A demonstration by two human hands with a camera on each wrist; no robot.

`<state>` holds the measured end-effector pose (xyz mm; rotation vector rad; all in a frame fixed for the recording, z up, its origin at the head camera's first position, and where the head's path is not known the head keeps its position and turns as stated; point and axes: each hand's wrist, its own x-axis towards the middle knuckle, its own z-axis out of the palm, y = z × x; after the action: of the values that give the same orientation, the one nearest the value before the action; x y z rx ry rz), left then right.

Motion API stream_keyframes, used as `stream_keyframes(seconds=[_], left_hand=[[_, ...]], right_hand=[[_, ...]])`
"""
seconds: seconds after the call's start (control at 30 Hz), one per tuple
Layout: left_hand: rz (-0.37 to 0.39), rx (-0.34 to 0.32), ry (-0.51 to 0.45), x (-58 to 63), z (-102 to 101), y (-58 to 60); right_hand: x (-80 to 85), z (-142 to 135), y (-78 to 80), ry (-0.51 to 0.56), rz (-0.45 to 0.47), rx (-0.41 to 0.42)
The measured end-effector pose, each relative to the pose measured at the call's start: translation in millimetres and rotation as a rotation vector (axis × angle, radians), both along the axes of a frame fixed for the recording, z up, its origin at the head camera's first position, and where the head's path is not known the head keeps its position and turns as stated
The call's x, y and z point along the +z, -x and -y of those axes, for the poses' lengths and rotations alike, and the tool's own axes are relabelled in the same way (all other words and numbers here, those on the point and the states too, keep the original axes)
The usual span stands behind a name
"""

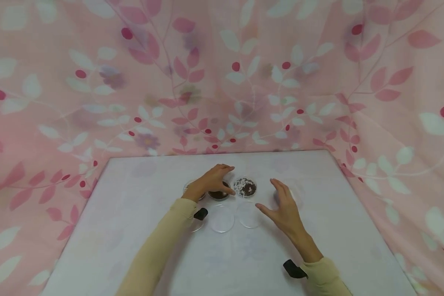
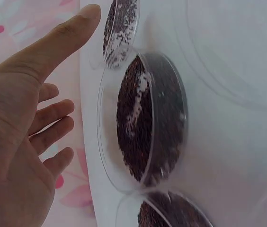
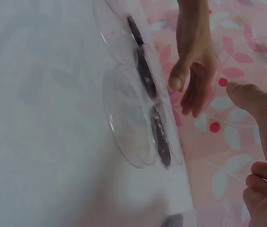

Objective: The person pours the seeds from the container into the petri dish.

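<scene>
My left hand (image 1: pixel 211 181) hovers over the middle of several round clear dishes, thumb and fingers apart, holding nothing. That middle dish (image 2: pixel 136 120) contains dark, seed-like grains with a pale streak across them. To its right stands another dish (image 1: pixel 245 187) of dark grains, scattered with white bits. A third dish (image 2: pixel 169 210), also with dark grains, is partly hidden by the left hand in the head view. My right hand (image 1: pixel 286 211) is raised right of the dishes, fingers spread and nothing in its grasp. Its thumb is near a clear round lid (image 1: pixel 249 214).
Nearer me lie another clear lid (image 1: pixel 222 218) and a partly covered one (image 1: pixel 197 225). A faint transparent object (image 1: pixel 296 193), its kind unclear, is beyond the right hand. The white-covered table (image 1: pixel 244 263) meets a pink leafy cloth (image 1: pixel 222 90) at the back and sides.
</scene>
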<state>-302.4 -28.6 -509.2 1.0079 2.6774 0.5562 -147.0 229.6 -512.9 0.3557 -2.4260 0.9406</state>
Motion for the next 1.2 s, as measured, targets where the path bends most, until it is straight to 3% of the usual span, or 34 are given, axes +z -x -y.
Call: stream_keyframes(seconds=[0.17,0.37,0.5,0.6,0.9,1.2], left_hand=[[0.014,-0.048,0.021,0.2,-20,1.2],[0.037,-0.085,0.039,-6.4,-33,0.9],[0.043,-0.096,0.049,-15.4,-35,1.6],[0.049,-0.094,0.050,-21.2,-34,2.3],[0.053,-0.094,-0.005,-29.3,-28,3.8],[0.056,-0.107,-0.036,-29.3,-22,-0.1]], right_hand=[[-14.8,17,-2.9,-0.041,0.135,0.047],[-30.4,26,-10.6,-0.087,0.367,0.009],[-38.0,28,-15.5,-0.111,0.456,-0.007],[-42.2,28,-17.1,-0.125,0.450,-0.001],[-49.7,30,-17.7,-0.199,0.288,0.034],[-50.0,30,-18.3,-0.219,0.336,0.047]])
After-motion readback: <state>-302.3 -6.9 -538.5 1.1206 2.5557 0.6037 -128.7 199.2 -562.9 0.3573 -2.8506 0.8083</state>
